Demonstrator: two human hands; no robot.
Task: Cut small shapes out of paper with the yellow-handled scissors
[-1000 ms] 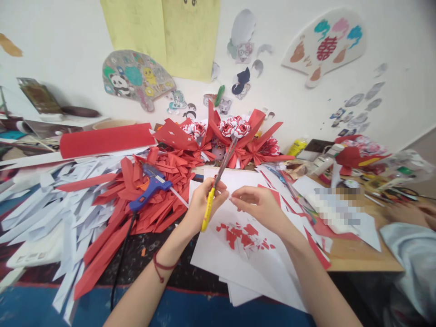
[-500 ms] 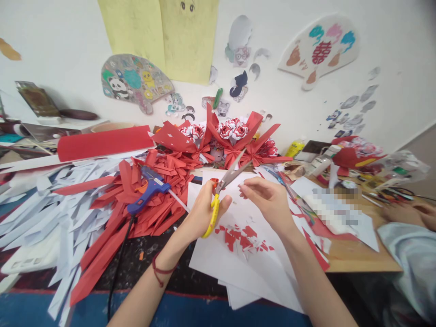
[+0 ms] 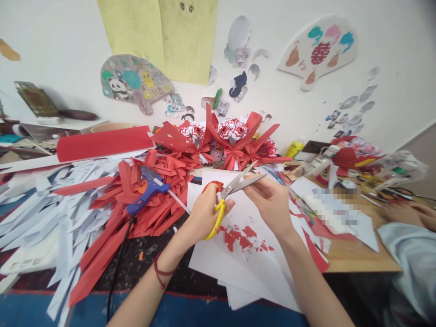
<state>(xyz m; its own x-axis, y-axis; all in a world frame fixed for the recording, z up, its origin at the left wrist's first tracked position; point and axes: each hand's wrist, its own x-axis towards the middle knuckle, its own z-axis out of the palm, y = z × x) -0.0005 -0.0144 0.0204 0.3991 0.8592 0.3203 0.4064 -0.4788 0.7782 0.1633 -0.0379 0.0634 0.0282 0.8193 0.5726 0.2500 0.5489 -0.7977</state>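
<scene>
My left hand point(image 3: 203, 210) is wrapped round a pair of scissors point(image 3: 234, 186) with yellow and red handles. The blades are spread and point up to the right, with the lower one crossing in front of my right fingertips. My right hand point(image 3: 273, 203) is closed in a pinch close to the blades; whatever lies between its fingers is too small and covered to name. Below both hands, red and white paper scraps point(image 3: 243, 238) are scattered on white paper sheets point(image 3: 218, 263).
Left of my hands lie a blue glue gun point(image 3: 150, 190), a pile of folded red paper strips point(image 3: 170, 213) and folded white strips point(image 3: 44, 209). Red-wrapped paper flowers point(image 3: 233, 129) stand against the wall. Another person's hand point(image 3: 405, 213) rests at the right edge.
The scissors have swung down and to the right, and their blades have opened wider. They now overlap my right fingertips, which were apart from them before.
</scene>
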